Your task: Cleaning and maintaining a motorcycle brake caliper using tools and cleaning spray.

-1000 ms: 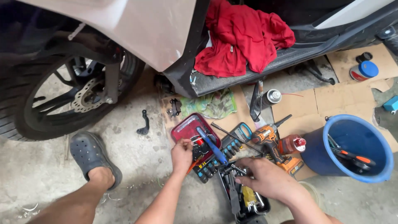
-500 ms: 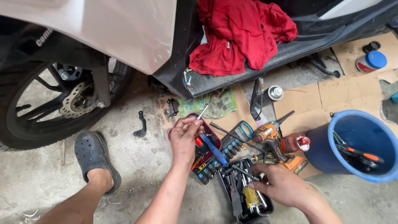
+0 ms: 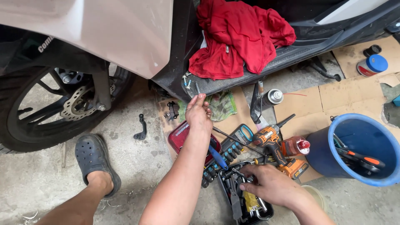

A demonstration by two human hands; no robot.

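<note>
My left hand [image 3: 199,113] is stretched forward toward the scooter's footboard [image 3: 266,66], its fingers closed on a small thin metal tool whose tip points up near several loose bolts [image 3: 186,80] on the board's edge. My right hand [image 3: 263,183] rests low in an open black tool case [image 3: 246,204], fingers curled among the metal tools; whether it grips one I cannot tell. Between the hands lie a red tray [image 3: 178,137] and a bit set with a blue-handled driver [image 3: 218,157].
A red cloth [image 3: 237,37] lies on the footboard. An orange cordless drill [image 3: 275,143], a spray can [image 3: 273,96] and a blue bucket [image 3: 362,148] with tools sit on cardboard at right. The front wheel [image 3: 54,108] stands left, my sandalled foot [image 3: 95,160] beside it.
My left hand rose from the red tray and reached forward to the footboard edge with the small tool. My right hand stayed in the black tool case.
</note>
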